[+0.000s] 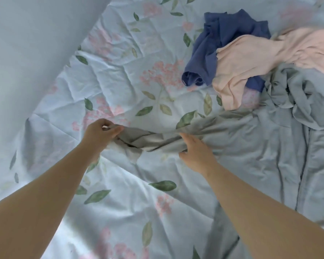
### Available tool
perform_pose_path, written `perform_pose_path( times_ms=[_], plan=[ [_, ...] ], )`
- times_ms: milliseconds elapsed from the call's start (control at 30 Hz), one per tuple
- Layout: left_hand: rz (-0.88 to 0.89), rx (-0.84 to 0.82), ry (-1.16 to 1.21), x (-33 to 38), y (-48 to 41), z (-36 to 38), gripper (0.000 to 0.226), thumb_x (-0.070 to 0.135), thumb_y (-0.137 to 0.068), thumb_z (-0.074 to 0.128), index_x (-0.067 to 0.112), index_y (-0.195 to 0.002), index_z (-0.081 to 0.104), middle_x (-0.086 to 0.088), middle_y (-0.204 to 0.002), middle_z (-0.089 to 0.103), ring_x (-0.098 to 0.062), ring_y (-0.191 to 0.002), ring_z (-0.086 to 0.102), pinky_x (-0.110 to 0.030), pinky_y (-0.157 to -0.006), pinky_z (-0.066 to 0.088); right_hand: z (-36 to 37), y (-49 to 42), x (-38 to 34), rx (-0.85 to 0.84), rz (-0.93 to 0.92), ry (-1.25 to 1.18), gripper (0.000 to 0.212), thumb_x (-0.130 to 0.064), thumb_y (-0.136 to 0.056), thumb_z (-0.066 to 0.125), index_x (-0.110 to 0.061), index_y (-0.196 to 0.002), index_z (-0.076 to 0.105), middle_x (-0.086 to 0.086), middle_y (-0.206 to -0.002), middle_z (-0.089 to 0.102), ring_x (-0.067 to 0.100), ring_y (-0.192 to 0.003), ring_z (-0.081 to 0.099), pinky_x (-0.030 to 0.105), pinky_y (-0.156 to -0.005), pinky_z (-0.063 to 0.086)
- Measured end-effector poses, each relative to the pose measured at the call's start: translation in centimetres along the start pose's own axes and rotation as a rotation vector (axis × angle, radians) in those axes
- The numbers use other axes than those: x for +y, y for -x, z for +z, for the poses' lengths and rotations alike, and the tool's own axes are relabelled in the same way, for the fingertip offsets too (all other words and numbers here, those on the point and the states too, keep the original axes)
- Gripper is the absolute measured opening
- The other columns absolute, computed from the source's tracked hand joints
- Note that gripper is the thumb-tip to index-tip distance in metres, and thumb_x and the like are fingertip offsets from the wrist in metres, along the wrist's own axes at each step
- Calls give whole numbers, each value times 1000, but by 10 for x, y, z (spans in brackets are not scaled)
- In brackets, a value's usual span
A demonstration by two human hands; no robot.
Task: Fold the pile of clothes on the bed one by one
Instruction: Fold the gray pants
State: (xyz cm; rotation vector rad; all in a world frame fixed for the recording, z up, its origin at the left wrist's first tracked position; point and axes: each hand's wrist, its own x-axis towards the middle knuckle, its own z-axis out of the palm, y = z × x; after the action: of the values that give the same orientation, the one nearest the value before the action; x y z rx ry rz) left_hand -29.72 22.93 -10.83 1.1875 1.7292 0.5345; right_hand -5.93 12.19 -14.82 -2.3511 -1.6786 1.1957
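A large grey garment lies spread and rumpled over the right half of the bed, with one twisted end stretched out to the left. My left hand grips the tip of that end, fingers curled round the cloth. My right hand lies on the same stretched part further right, thumb under a fold and fingers laid over the cloth. Behind the grey garment, a pink garment lies crumpled on top of a dark blue garment.
The bed is covered by a pale blue sheet printed with pink flowers and green leaves, creased all over. A plain pale wall runs along the bed's left edge.
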Motion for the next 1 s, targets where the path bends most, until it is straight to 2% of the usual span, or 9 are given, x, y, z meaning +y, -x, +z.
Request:
perform_pose_path(
  times_ms=[100,267,367,467,633,733,800,900,1000],
  plan=[
    [-14,107,237,-1,-20,-31,20,30,-80,74,29,-68,59,4,-60,55,-13,-48,46,-18,-41,36,17,-9,-19,-90,40,41,63,-32,-93,47,-27,-149,18,4,-152,25,32,-136,28,46,-108,32],
    [90,-493,-859,-20,-41,-65,19,38,-74,78,32,-79,61,4,-73,58,-12,-67,56,-18,-53,39,21,-20,-25,-148,141,64,65,-29,-94,45,-28,-150,12,1,-158,10,34,-141,15,44,-113,25],
    [106,-335,-937,-21,-54,-77,26,41,-81,70,22,-65,61,3,-65,56,-15,-66,52,-25,-55,36,24,-26,-29,-183,189,64,66,-31,-95,44,-29,-151,9,0,-159,1,35,-143,8,44,-114,22],
    [121,-167,-919,-24,-64,-86,21,45,-83,64,25,-75,62,5,-77,59,-18,-78,53,-29,-69,40,29,-29,-33,-188,229,79,70,-33,-95,45,-30,-151,3,-1,-159,-5,37,-143,2,45,-114,20],
    [99,-225,-1310,-50,-63,-99,17,40,-91,49,34,-101,61,6,-99,55,-21,-103,48,-33,-84,29,38,-25,-33,-178,255,139,76,-30,-93,46,-32,-150,-4,-3,-158,-14,38,-143,-5,47,-112,22],
    [90,-228,-1307,-69,-62,-108,26,35,-94,45,33,-116,59,3,-126,50,-23,-124,38,-37,-100,28,41,-25,-34,-179,260,153,77,-31,-93,46,-32,-150,-6,-3,-158,-16,38,-143,-7,47,-113,20],
    [132,-167,-1201,-74,-60,-107,25,29,-97,39,24,-109,59,1,-115,59,-23,-120,45,-38,-106,24,41,-25,-34,-175,260,163,78,-32,-92,46,-31,-150,-6,-3,-158,-17,38,-143,-7,47,-113,20],
    [154,-94,-895,-65,-53,-101,24,25,-99,33,15,-87,50,-3,-66,52,-28,-76,55,-35,-74,41,40,-26,-34,-169,257,151,77,-34,-93,47,-32,-150,-4,-3,-158,-14,38,-143,-6,47,-113,19],
    [123,-162,-738,-46,-47,-90,27,25,-100,36,14,-80,49,-4,-69,50,-23,-65,48,-29,-52,31,32,-24,-33,-136,238,53,69,-32,-94,47,-29,-151,8,-1,-159,-3,35,-144,4,44,-113,20]
  ],
)
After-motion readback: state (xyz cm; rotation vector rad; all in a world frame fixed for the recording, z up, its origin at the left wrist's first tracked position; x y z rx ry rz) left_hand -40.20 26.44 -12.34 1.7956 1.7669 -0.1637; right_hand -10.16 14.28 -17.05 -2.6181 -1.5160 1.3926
